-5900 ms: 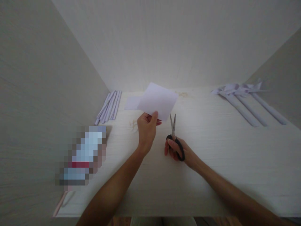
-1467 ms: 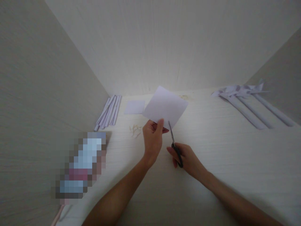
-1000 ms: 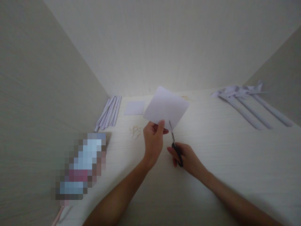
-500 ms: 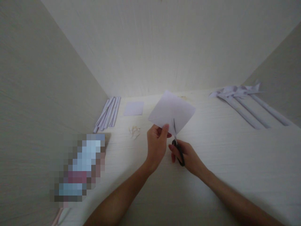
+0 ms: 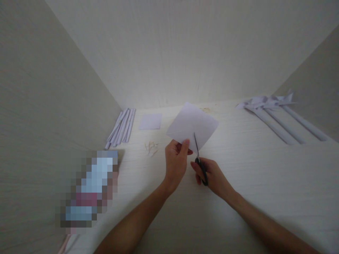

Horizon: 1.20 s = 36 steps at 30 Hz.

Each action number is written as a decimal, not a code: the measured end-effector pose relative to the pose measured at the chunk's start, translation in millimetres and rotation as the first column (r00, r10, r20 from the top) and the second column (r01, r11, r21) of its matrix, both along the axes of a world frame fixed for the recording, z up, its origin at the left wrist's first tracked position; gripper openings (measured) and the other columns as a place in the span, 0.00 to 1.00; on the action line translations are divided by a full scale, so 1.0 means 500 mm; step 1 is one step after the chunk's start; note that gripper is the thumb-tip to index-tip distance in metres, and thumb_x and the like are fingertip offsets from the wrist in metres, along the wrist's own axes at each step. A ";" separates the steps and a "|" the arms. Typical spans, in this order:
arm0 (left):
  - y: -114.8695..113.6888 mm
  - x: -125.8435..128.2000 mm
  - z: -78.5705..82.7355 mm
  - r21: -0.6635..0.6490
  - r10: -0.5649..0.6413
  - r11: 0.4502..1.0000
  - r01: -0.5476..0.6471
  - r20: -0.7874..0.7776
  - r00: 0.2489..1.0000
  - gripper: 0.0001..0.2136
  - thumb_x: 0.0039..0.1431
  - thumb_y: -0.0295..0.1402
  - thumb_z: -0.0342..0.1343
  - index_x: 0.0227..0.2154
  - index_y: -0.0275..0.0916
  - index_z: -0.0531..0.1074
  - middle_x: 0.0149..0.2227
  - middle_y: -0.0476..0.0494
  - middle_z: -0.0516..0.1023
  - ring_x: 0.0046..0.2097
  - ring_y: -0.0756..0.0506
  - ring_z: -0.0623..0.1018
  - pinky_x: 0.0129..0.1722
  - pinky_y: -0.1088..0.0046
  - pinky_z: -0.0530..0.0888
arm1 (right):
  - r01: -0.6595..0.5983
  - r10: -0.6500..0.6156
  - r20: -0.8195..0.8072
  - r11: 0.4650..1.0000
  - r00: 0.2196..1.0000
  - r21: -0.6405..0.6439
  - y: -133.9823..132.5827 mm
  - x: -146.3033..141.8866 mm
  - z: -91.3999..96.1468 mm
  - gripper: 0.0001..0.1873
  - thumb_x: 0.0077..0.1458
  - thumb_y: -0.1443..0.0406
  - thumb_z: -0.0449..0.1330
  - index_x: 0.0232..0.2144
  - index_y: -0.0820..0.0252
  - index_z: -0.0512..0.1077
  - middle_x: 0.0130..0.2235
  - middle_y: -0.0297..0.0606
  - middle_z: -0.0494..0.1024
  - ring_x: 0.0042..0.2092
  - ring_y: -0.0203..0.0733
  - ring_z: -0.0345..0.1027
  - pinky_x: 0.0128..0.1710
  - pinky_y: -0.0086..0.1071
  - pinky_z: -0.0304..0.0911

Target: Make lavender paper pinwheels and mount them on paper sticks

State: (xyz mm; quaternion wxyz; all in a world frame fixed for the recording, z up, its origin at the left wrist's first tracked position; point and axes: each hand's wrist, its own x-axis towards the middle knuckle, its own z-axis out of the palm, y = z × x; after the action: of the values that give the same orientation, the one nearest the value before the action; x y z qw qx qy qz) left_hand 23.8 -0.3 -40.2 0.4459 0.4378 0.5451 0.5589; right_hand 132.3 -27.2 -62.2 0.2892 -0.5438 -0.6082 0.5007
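My left hand [image 5: 177,158] pinches a square sheet of white paper [image 5: 188,121] near its lower edge, thumb on top. The sheet is held up with one corner pointing away from me. In my right hand [image 5: 209,173] is a pair of scissors [image 5: 203,173] with black handles. One blade lies over the face of the paper near its lowest corner; the other blade is hidden behind the sheet. My fingers are in the handle loops.
To the left lie several rolled paper tubes [image 5: 122,127], another paper square [image 5: 150,121] and small thin pale pieces [image 5: 151,148]. A pixelated object [image 5: 90,192] lies at the lower left. Folded paper shapes on tubes [image 5: 279,123] rest at the right. Walls enclose the back and sides.
The scissors have shifted slightly against the paper, and my right fingers have moved a little around the handles. The sheet has tilted slightly; my left hand keeps its hold.
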 end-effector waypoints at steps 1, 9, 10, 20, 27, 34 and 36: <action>0.000 0.000 0.000 -0.001 -0.002 1.000 0.002 0.002 1.000 0.12 0.48 0.40 0.51 0.22 0.35 0.65 0.16 0.52 0.66 0.21 0.51 0.71 0.21 0.77 0.68 | -0.002 0.001 0.006 1.000 1.000 0.005 0.000 0.001 -0.001 0.18 0.49 0.55 0.50 0.16 0.60 0.58 0.13 0.30 0.64 0.16 0.31 0.57 0.17 0.25 0.52; 0.000 0.001 0.002 -0.013 0.004 1.000 -0.004 0.014 1.000 0.12 0.47 0.40 0.51 0.22 0.34 0.65 0.17 0.51 0.67 0.21 0.51 0.72 0.21 0.77 0.68 | -0.005 0.004 0.031 1.000 1.000 0.030 -0.001 0.000 -0.005 0.19 0.49 0.53 0.49 0.16 0.59 0.58 0.12 0.30 0.64 0.16 0.31 0.57 0.18 0.25 0.53; 0.000 0.001 0.002 -0.015 0.006 1.000 -0.006 0.021 1.000 0.12 0.47 0.40 0.52 0.21 0.34 0.65 0.16 0.51 0.67 0.20 0.51 0.72 0.21 0.77 0.69 | -0.003 0.002 0.031 1.000 1.000 0.031 -0.002 -0.001 -0.005 0.19 0.49 0.53 0.49 0.15 0.59 0.58 0.13 0.30 0.64 0.16 0.31 0.57 0.18 0.25 0.53; -0.003 0.007 -0.002 -0.004 0.004 1.000 -0.003 0.076 0.997 0.11 0.47 0.40 0.52 0.24 0.34 0.67 0.18 0.51 0.69 0.21 0.52 0.71 0.23 0.77 0.70 | 0.000 0.000 0.023 1.000 1.000 0.018 -0.002 0.002 -0.010 0.18 0.49 0.54 0.50 0.16 0.60 0.58 0.12 0.30 0.63 0.16 0.31 0.56 0.17 0.25 0.52; -0.002 0.005 -0.006 0.005 0.050 0.999 -0.050 0.006 0.999 0.12 0.45 0.39 0.53 0.24 0.33 0.68 0.21 0.49 0.71 0.23 0.52 0.71 0.24 0.76 0.69 | -0.022 0.019 -0.071 0.998 0.997 -0.052 -0.002 -0.004 -0.008 0.15 0.48 0.56 0.52 0.18 0.60 0.59 0.15 0.30 0.65 0.17 0.30 0.56 0.17 0.24 0.50; 0.027 -0.023 0.011 0.090 0.151 0.980 -0.176 0.230 0.961 0.10 0.41 0.34 0.57 0.28 0.34 0.69 0.27 0.47 0.74 0.28 0.51 0.73 0.30 0.74 0.71 | -0.086 0.085 -0.037 0.996 0.996 -0.036 -0.005 -0.001 0.000 0.16 0.48 0.56 0.52 0.18 0.61 0.60 0.16 0.31 0.66 0.19 0.30 0.56 0.17 0.24 0.51; 0.037 -0.034 0.018 0.089 0.199 0.969 -0.230 0.271 0.942 0.12 0.40 0.33 0.57 0.29 0.34 0.68 0.27 0.46 0.74 0.28 0.52 0.73 0.31 0.73 0.71 | -0.082 0.081 -0.044 0.996 0.996 -0.028 -0.005 -0.001 -0.005 0.16 0.47 0.56 0.53 0.18 0.61 0.60 0.16 0.31 0.66 0.19 0.30 0.56 0.18 0.24 0.51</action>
State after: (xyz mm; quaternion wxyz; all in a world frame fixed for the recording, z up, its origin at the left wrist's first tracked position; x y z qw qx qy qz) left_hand 6.7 18.2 -31.3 0.4228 0.3245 0.4921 0.6883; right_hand 132.0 -29.8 -64.6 0.2734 -0.5119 -0.6159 0.5328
